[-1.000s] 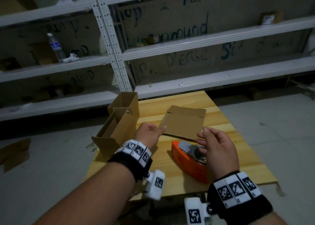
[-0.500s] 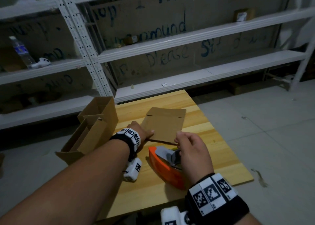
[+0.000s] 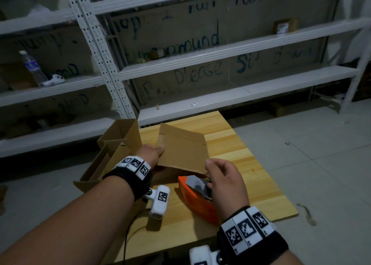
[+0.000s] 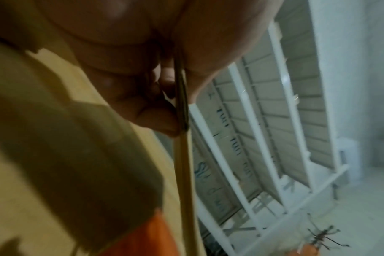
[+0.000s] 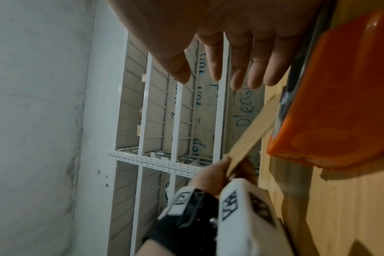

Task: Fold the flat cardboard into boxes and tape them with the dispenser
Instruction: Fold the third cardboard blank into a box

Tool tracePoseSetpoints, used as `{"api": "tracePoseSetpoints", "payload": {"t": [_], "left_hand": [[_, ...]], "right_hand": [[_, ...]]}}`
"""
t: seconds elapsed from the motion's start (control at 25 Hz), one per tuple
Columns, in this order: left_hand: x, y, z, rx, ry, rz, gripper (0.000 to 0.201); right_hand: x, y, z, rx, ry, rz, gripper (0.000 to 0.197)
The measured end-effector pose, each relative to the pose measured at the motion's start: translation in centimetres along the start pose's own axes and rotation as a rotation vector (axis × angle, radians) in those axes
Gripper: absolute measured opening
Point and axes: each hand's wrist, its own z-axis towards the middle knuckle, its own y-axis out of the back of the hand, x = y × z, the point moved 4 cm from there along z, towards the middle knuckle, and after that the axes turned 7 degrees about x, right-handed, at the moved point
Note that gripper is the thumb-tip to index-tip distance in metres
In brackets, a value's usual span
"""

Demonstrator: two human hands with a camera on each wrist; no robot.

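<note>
Flat cardboard (image 3: pixel 181 150) now raised off table, pinched by left hand (image 3: pixel 151 154), right hand (image 3: pixel 224 179) relaxed beside it

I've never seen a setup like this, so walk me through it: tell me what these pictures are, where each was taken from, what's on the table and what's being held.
No machine here: a person works with bare hands and wears three cameras. The head view looks down at a wooden table. The other two sit on the wristbands and look along the fingers.

On the table lie an orange tape dispenser and folded open boxes at its left edge.

The left hand pinches a flat cardboard sheet by its edge and holds it tilted off the table; the left wrist view shows that edge between thumb and fingers. The right hand hovers open above the dispenser, fingers spread, holding nothing.
</note>
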Motion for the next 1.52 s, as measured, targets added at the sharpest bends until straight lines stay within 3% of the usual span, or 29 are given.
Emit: {"api": "tracePoseSetpoints", "payload": {"t": [0.12,0.2,0.28,0.36,0.44,0.52,0.6,0.68,0.76,0.88,1.04,1.16,1.28,1.4,1.52], "left_hand": [[-1.2,1.9,-7.0,-0.098,-0.117,-0.525,0.036],[-1.0,1.4,-13.0,-0.003,-0.086,-0.758,0.021],[0.6,0.2,-17.7,0.137,-0.016,-0.893,0.021],[3.0,-0.8,-20.3,0.213,0.029,-0.926,0.039],[5.1,-1.0,-21.6,0.17,0.049,-0.901,0.053],[6.9,1.0,-22.2,-0.061,0.021,-0.745,0.06],[7.5,4.1,-23.0,-0.322,-0.057,-0.63,0.05],[7.6,6.5,-23.7,-0.396,-0.173,-0.566,0.048],[7.7,7.4,-23.5,-0.269,-0.281,-0.501,0.062],[8.6,6.8,-22.3,-0.032,-0.34,-0.535,0.066],[9.8,5.8,-21.9,0.075,-0.382,-0.544,0.106],[9.6,4.6,-22.6,0.238,-0.452,-0.513,0.117],[10.9,3.9,-22.7,0.266,-0.396,-0.512,0.136],[12.4,4.0,-21.8,0.266,-0.311,-0.323,0.144],[12.0,3.9,-21.4,0.211,-0.419,-0.163,0.148]], "right_hand": [[-0.1,-1.3,-0.7,0.079,-0.029,0.085,0.039],[0.1,-2.2,-1.5,0.178,-0.064,0.261,0.058],[-0.1,-2.8,-2.1,0.214,-0.074,0.352,0.068],[-0.9,-3.1,-2.5,0.17,-0.084,0.367,0.058],[-1.4,-2.9,-2.7,0.099,-0.108,0.433,0.03],[-1.6,-2.5,-3.1,0.092,-0.125,0.443,0.02],[-1.2,-1.8,-3.5,0.115,-0.099,0.308,0.014],[-0.9,-1.4,-4.1,0.164,-0.08,0.184,0.009],[-0.9,-1.6,-4.8,0.258,-0.064,0.133,0.017],[-1.2,-2.7,-5.8,0.318,-0.003,0.082,0.02],[-1.3,-4.8,-6.3,0.388,0.253,-0.039,0.071],[-2.3,-6.5,-6.4,0.488,0.302,-0.133,0.093],[-2.6,-7.8,-6.9,0.544,0.386,-0.25,0.116],[-2.9,-7.5,-6.5,0.517,0.45,-0.321,0.113],[-2.8,-6.6,-6.1,0.473,0.54,-0.366,0.099]]}}
